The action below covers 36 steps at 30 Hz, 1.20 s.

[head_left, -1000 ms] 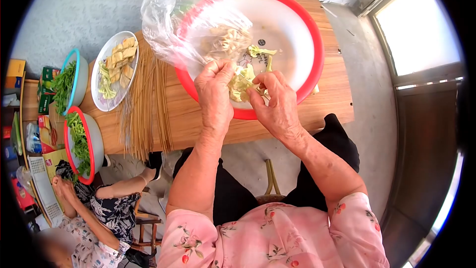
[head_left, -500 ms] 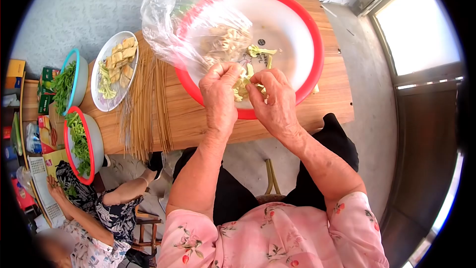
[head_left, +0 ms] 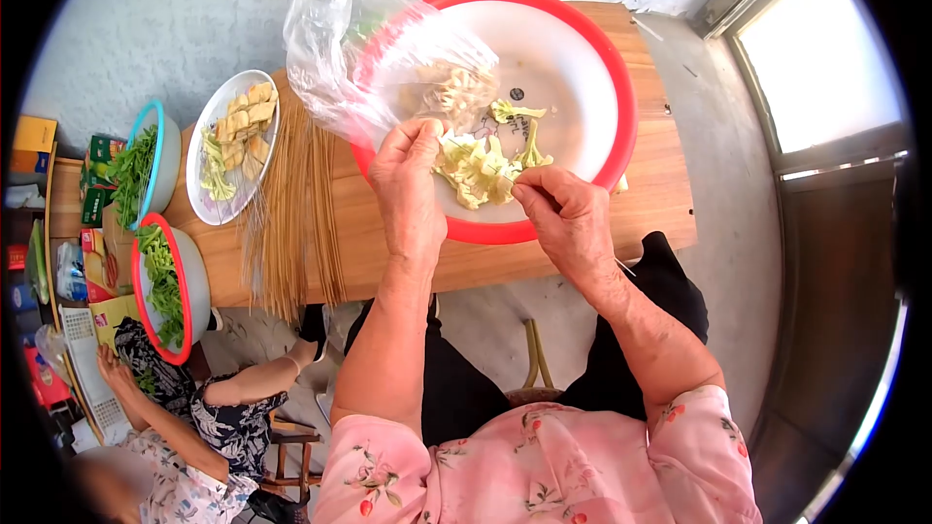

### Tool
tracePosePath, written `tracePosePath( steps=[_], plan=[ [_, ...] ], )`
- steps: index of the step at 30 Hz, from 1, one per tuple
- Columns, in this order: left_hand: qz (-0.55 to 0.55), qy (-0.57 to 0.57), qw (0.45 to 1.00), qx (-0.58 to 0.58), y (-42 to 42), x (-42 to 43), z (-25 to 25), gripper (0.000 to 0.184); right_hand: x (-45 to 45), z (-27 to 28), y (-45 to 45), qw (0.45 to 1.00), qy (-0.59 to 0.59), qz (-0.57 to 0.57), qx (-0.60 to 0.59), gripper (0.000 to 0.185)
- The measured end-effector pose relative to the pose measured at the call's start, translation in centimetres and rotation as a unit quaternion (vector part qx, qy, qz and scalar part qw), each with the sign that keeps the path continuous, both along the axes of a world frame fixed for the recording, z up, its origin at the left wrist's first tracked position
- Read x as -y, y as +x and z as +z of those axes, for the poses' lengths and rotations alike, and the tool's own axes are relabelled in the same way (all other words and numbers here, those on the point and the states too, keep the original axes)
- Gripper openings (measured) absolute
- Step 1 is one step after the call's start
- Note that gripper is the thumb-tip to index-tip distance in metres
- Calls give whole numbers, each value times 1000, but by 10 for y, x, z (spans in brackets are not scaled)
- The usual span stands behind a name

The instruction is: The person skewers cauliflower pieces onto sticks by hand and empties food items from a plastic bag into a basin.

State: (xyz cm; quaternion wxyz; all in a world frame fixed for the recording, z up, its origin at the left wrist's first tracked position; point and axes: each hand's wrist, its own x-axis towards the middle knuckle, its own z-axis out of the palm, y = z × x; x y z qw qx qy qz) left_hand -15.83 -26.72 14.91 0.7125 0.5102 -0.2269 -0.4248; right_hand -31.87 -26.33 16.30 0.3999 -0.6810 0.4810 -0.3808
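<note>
Both hands are over the near rim of a white basin with a red rim (head_left: 629,107). My left hand (head_left: 408,184) is closed in a pinch at the left of some pale yellow-green vegetable pieces (head_left: 476,170); what its fingertips hold is too small to make out. My right hand (head_left: 568,213) is pinched too, at the right edge of these pieces, and a thin stick (head_left: 624,267) shows beside its wrist. A clear plastic bag (head_left: 325,58) with pale folded pieces (head_left: 458,92) lies over the basin's left side.
Thin skewers (head_left: 296,204) lie on the wooden table (head_left: 660,175). Left of them are an oval plate (head_left: 216,209) of cut pieces and two bowls of greens, one blue-rimmed (head_left: 167,155), one red-rimmed (head_left: 194,272). Another person (head_left: 194,446) sits at lower left.
My hands have moved apart, the right one to the right and down. More of the yellow-green pieces shows between them. The whole view has shifted slightly.
</note>
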Motion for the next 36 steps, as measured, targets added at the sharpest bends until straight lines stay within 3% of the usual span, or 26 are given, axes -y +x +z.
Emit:
tracePosePath(
  steps=[4, 7, 14, 16, 23, 26, 29, 30, 32, 33, 35, 36],
  plan=[
    [-7, 2, 1000, 4, 1, -1, 0, 33, 3, 5, 0, 1000, -18, -1, -2, 6],
    [-31, -2, 999, 31, -1, -2, 2, 38, 3, 9, 2, 1000, -6, -4, 3, 6],
    [-66, -2, 998, 23, -1, 2, -3, 34, 8, 6, 2, 1000, 15, -7, 5, 6],
    [-16, -16, 1000, 22, -1, 4, -1, 30, 12, 4, -2, 999, 41, -4, 18, 8],
    [2, 38, 999, 22, 15, 10, -3, 22, 42, 4, -33, 984, 138, -31, 108, 11],
    [-62, 79, 988, 116, 22, 12, -12, 15, 49, 10, -43, 982, 129, -59, 128, 10],
    [-156, 140, 849, 484, 33, 21, -36, 7, 52, 21, -47, 979, 143, -85, 120, 12],
    [-158, 144, 848, 485, 31, 19, -36, 7, 52, 22, -48, 980, 135, -98, 108, 13],
    [-261, 172, 685, 658, 24, 14, -35, 11, 53, 21, -51, 979, 140, -101, 107, 14],
    [-264, 173, 684, 657, 20, 14, -39, 11, 53, 23, -51, 980, 139, -99, 105, 13],
    [-372, 177, 545, 730, 13, 16, -48, 13, 53, 22, -52, 980, 139, -101, 104, 13],
    [-374, 175, 543, 731, 8, 17, -47, 13, 54, 21, -52, 979, 143, -99, 111, 14]
  ],
)
